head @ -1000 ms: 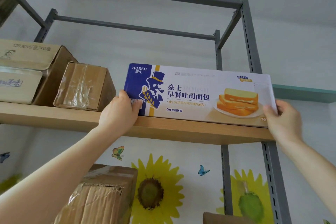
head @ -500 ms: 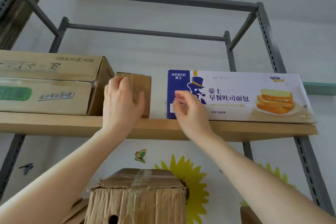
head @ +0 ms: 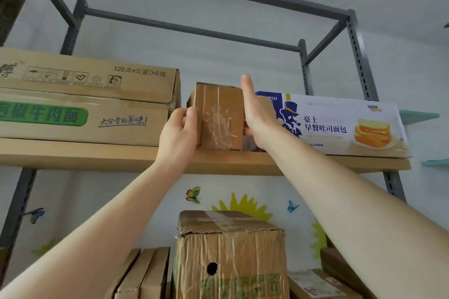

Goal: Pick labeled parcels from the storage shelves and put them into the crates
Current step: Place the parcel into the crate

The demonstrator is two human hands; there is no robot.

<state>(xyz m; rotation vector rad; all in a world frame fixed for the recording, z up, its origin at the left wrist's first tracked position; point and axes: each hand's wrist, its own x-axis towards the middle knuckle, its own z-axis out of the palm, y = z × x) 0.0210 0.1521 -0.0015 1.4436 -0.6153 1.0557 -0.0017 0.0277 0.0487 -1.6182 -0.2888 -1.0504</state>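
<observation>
**Room.** A pale wall [head: 243, 60] with sunflower and butterfly decals is seen behind a grey metal rack [head: 194, 29]. No crate is in view.

**Surface.** A wooden shelf [head: 73, 155], set above head height, is viewed from below. It is loaded along its width, and little free board is left at the front edge.

**Neighbouring goods.** A large noodle carton [head: 85, 104] lies to the left and a long printed bread box [head: 340, 126] to the right. A taped carton [head: 230, 255] stands on the level below, directly under the working point.

**Task item.** A small brown parcel [head: 218, 114], wrapped in clear tape, stands upright on the shelf between the two larger boxes. Narrow gaps are left on either side. Its taller-than-wide face is turned outward. Its depth into the shelf cannot be told, and no label is seen on the visible face.

**Grip.** The parcel is held from both sides. The left hand [head: 178, 136] is closed on the left edge, with the thumb laid on the front face. The right hand [head: 258, 116] is pressed flat against the right face, thumb upright. It cannot be told whether its fingers curl behind the parcel.

**Governing relation.** The parcel lies straight ahead of and between the two hands, which are equally near. Withdrawal is judged to run outward toward the person and then downward. Sideways movement is restricted by both neighbours, and the carton below is to be cleared on the descent.
</observation>
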